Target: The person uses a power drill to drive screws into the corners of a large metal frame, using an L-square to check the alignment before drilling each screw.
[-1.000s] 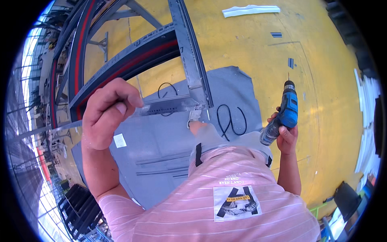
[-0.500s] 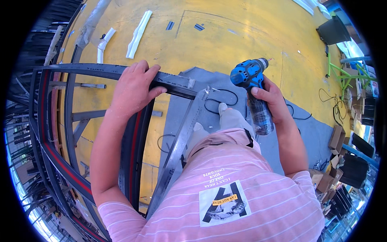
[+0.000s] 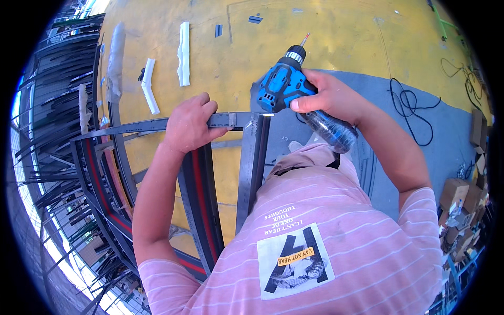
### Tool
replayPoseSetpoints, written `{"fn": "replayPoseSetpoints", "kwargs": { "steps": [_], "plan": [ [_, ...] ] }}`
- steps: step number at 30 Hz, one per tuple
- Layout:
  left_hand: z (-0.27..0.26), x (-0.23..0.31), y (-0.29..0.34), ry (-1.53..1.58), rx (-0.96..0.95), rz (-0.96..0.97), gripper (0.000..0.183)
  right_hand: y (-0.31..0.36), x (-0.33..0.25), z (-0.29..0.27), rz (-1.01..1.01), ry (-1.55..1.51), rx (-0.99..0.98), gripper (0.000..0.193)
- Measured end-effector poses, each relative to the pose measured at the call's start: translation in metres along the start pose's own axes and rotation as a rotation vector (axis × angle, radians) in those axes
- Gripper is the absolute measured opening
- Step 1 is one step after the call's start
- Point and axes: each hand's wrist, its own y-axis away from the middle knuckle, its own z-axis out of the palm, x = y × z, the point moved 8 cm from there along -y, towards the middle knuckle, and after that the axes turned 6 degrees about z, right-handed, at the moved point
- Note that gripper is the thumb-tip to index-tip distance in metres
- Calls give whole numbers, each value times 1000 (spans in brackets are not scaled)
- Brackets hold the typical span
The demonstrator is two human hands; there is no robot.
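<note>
My right hand (image 3: 333, 97) is wrapped round the handle of a blue and black cordless drill (image 3: 281, 84). Its bit (image 3: 305, 39) points up and away from me, touching nothing. The battery end of the drill is wrapped in clear plastic. On the left, my left hand (image 3: 190, 125) grips the far rail of a dark metal frame (image 3: 147, 125), fingers over the top and thumb on the near side. The drill body hangs just above and beside the frame's right corner (image 3: 253, 119). Uprights with red stripes (image 3: 200, 199) run from that rail back toward me.
Two white strips (image 3: 184, 55) and small dark offcuts (image 3: 255, 19) lie on the yellow floor (image 3: 336, 37). A grey mat (image 3: 378, 100) with a black cable (image 3: 407, 102) spreads to the right. Dark metal profiles (image 3: 63, 68) are stacked at far left; cardboard boxes (image 3: 454, 193) stand at right.
The drill has come left, close to the frame's corner, and its bit now points more away from me. My left hand keeps its hold on the rail. The whole view has shifted.
</note>
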Motion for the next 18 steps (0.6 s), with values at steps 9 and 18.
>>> {"fn": "replayPoseSetpoints", "kwargs": {
  "steps": [9,18],
  "plan": [
    [2,-1,3,-47,69,-7,48,1,-8,-24,-20,-7,91,49],
    [2,4,0,-51,56,-22,48,5,17,13,-49,-132,4,54]
  ]
}}
